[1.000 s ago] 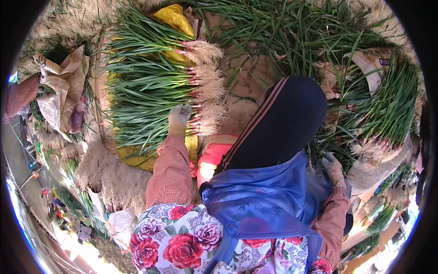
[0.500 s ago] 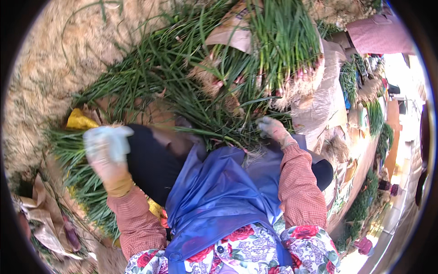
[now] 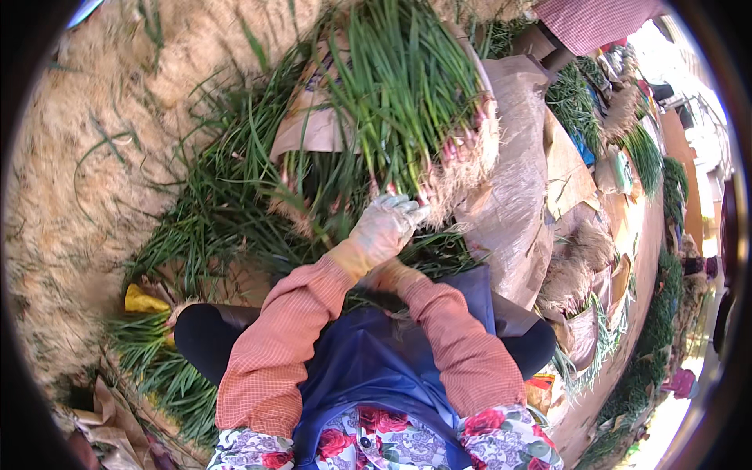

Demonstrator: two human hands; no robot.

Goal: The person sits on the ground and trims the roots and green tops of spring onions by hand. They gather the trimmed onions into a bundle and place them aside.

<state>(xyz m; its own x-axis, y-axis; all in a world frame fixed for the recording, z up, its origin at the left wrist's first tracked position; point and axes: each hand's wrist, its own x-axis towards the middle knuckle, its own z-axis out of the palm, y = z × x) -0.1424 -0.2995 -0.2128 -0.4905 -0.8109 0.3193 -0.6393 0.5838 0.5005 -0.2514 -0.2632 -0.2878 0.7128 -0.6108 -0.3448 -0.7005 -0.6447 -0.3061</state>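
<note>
Left grip (image 3: 384,227): closure unclear | right grip (image 3: 392,277): likewise | spring onions (image 3: 399,102): green leaves, pink bases (image 3: 460,146), shaggy roots (image 3: 464,182)

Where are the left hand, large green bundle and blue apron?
Left hand (image 3: 379,233): head view, back of glove.
Large green bundle (image 3: 403,98): head view, green leaves.
Blue apron (image 3: 362,364): head view, front panel.

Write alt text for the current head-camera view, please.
A gloved left hand is at the stem bases of bunched green plants with pale roots; the right hand, lower in view, is partly hidden. Below is a blue apron.
</note>
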